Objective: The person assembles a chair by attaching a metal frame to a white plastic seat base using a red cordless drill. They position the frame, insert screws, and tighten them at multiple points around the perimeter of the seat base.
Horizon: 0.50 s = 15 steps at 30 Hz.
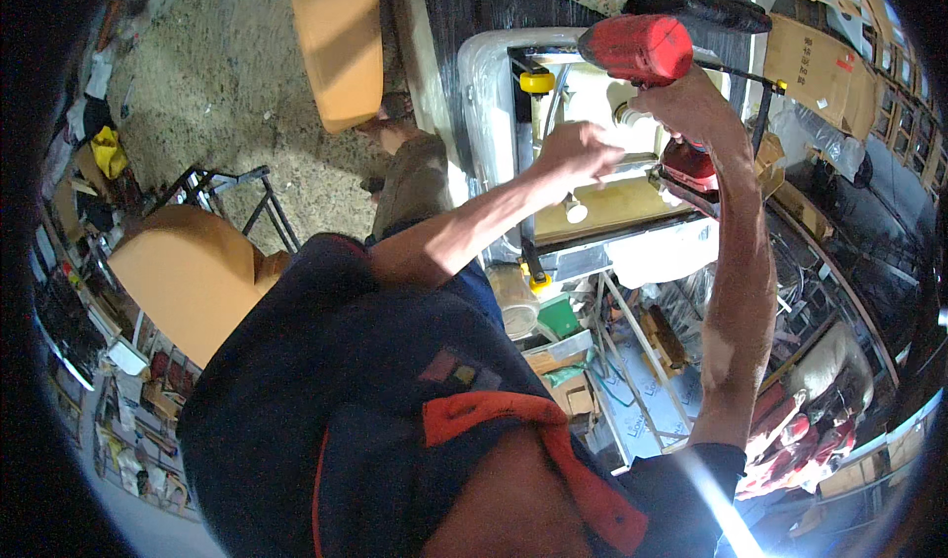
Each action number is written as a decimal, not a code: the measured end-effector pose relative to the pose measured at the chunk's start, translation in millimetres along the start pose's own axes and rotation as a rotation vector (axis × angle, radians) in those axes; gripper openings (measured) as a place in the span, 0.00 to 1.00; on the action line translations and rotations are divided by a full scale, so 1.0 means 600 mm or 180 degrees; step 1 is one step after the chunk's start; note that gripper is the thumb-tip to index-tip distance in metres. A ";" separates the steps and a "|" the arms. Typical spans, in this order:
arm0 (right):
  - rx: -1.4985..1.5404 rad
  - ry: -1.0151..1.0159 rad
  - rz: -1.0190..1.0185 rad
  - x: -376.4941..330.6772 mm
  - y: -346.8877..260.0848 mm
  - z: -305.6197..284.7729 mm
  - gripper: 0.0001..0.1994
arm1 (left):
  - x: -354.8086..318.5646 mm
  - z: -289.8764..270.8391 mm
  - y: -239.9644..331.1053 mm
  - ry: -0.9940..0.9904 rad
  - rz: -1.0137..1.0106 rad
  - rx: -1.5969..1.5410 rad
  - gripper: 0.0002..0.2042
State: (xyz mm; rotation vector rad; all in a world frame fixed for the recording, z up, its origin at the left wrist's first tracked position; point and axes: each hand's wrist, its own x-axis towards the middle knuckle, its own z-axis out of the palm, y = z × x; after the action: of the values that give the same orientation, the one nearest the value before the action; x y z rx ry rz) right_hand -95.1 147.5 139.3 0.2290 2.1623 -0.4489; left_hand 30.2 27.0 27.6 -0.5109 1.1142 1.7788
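Note:
My right hand (688, 107) is wrapped round the grip of a red cordless drill (647, 48), with its red battery pack (689, 166) below the hand. To its left, my left hand (581, 151) is held with curled fingers over the middle of a pale, framed piece (592, 224); whatever it may pinch is too small to make out. That piece sits inside a rounded rim wrapped in clear plastic (476, 114). A black clamp with a yellow end (536, 82) grips its far left part, and another yellow clamp end (537, 281) is near the front. A small white knob (576, 210) shows below my left hand.
An orange-tan panel (336, 49) stands at the far left, and a similar curved one (202, 272) is beside a black metal frame (267, 198). A cardboard box (815, 74) stands back right. At right front are loose strips, a green container (560, 318) and a white bucket (513, 301).

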 end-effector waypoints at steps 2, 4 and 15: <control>0.0105 0.0237 -0.0219 -0.007 0.002 0.004 0.16 | 0.119 0.014 -0.032 0.0615 0.0075 -0.1398 0.17; 0.0203 0.0111 -0.0118 -0.009 -0.003 0.003 0.15 | 0.153 0.022 -0.011 0.0701 0.0640 -0.2195 0.17; 0.0059 0.0345 -0.0066 -0.012 -0.005 0.016 0.12 | 0.275 0.029 -0.033 0.1394 0.1175 -0.2740 0.14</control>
State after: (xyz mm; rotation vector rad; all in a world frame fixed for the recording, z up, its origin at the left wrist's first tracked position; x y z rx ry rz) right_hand -84.6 141.1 140.5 0.2465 2.2692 -0.4781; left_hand -27.4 126.1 -93.8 -1.3212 0.6860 2.5357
